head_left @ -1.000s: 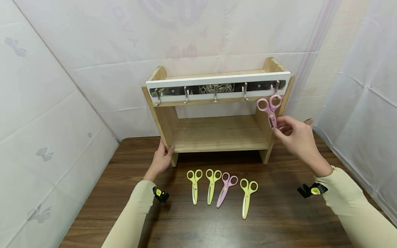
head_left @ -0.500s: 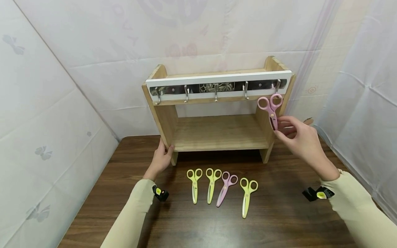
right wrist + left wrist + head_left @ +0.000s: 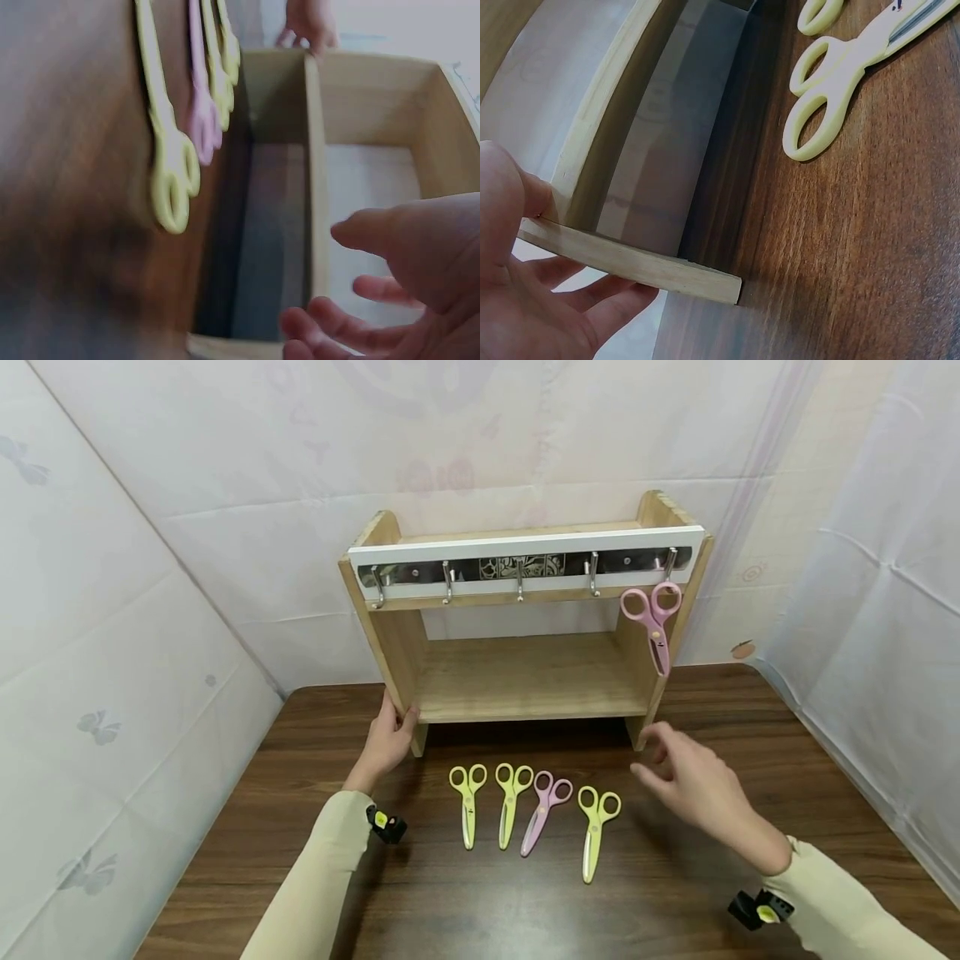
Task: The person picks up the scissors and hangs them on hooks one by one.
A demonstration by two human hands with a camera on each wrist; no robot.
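Observation:
Pink scissors [image 3: 657, 631] hang by a finger loop from the rightmost hook of the wooden shelf [image 3: 532, 681], blades down. My left hand [image 3: 386, 742] grips the lower left side panel of that shelf, thumb inside and fingers outside, as the left wrist view also shows. Below the hanging pair, at the shelf's right foot, my right hand [image 3: 697, 777] is in the air with fingers loosely bent and nothing in them. On the table in front lie yellow scissors [image 3: 468, 806], more yellow scissors [image 3: 512, 806], a second pink pair [image 3: 545, 814] and yellow scissors [image 3: 597, 833] nearest my right hand.
A white hook rail [image 3: 519, 567] with several metal hooks runs across the shelf's upper front. The shelf stands at the back of a dark wooden table [image 3: 480, 910]. White patterned sheets [image 3: 225, 485] hang behind and at both sides.
My right hand has let go of the pink scissors, which stay on the rightmost hook, and has moved down toward the table. My left hand keeps its grip on the shelf.

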